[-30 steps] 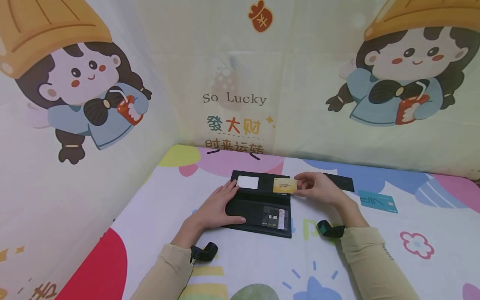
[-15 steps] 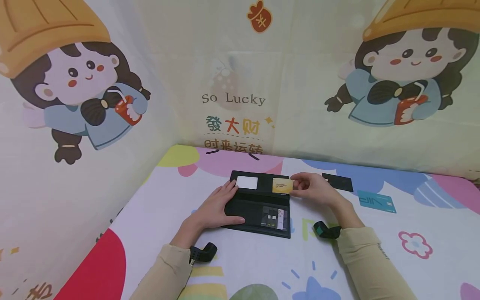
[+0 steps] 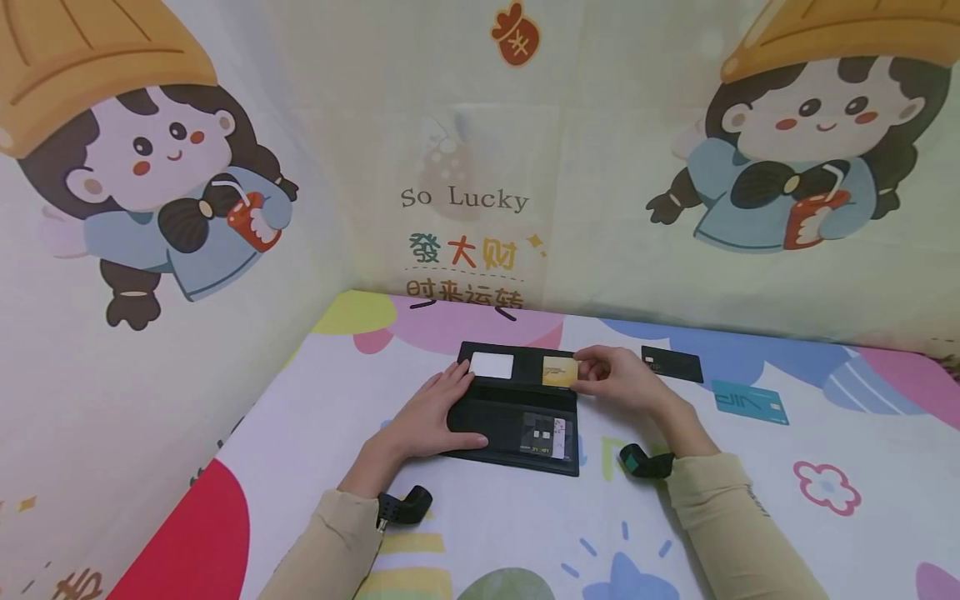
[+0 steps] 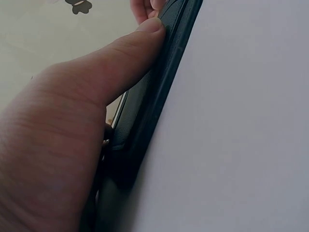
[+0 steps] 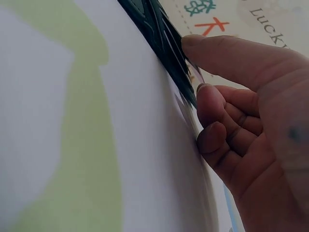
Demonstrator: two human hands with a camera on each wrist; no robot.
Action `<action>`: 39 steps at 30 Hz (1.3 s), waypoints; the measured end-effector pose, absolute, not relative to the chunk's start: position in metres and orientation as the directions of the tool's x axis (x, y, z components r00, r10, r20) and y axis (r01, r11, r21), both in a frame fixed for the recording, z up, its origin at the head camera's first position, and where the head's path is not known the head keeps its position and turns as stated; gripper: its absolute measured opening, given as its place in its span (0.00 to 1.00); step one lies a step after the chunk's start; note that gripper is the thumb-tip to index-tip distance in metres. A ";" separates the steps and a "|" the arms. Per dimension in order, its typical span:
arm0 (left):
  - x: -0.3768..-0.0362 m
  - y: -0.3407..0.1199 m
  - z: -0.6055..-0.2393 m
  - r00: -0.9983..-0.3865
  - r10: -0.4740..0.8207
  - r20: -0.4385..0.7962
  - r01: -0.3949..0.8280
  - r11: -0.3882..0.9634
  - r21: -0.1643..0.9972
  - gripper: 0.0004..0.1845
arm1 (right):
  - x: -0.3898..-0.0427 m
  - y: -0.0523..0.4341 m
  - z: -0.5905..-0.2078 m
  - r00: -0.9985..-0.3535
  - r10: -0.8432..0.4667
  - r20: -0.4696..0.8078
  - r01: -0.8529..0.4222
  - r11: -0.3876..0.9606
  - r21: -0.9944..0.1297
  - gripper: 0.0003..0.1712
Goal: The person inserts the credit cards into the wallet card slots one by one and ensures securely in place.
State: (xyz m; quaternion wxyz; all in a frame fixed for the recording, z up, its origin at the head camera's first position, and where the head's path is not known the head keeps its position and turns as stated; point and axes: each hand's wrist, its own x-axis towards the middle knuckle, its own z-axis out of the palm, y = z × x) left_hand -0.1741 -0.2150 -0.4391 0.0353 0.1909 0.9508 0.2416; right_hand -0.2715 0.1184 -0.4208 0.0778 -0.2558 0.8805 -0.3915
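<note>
A black wallet (image 3: 495, 408) lies spread open on the table. My left hand (image 3: 426, 417) rests on its left side, fingers and thumb stretched out; in the left wrist view the thumb (image 4: 111, 67) presses along the wallet's edge. At the upper right pocket, my right hand (image 3: 618, 379) pinches the right end of a gold card (image 3: 557, 372), whose left part lies over the wallet. A white card (image 3: 492, 365) shows in the upper left part, and a dark card (image 3: 542, 435) behind a clear window at the lower right. From the right wrist, the right hand's curled fingertips are right at the wallet (image 5: 149, 29).
To the right of the wallet lie a black card (image 3: 675, 365) and a teal card (image 3: 750, 402), apart from each other. A printed cloth (image 3: 600, 517) covers the table. Patterned walls (image 3: 600, 167) close off the back and left.
My right hand has moved left with the gold card, and less of the card sticks out past the wallet's right edge. The left hand has stayed on the wallet.
</note>
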 end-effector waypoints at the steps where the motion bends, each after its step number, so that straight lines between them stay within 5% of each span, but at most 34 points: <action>1: -0.174 -0.215 -0.439 -0.924 0.381 0.026 0.347 0.810 0.474 0.57 | -0.272 0.118 -0.421 -0.855 -0.514 0.069 -0.394 0.558 -0.730 0.27; 39: -0.172 -0.214 -0.436 -0.923 0.384 0.020 0.346 0.807 0.479 0.57 | -0.268 0.095 -0.424 -0.800 -0.568 0.192 -0.532 0.527 -0.663 0.21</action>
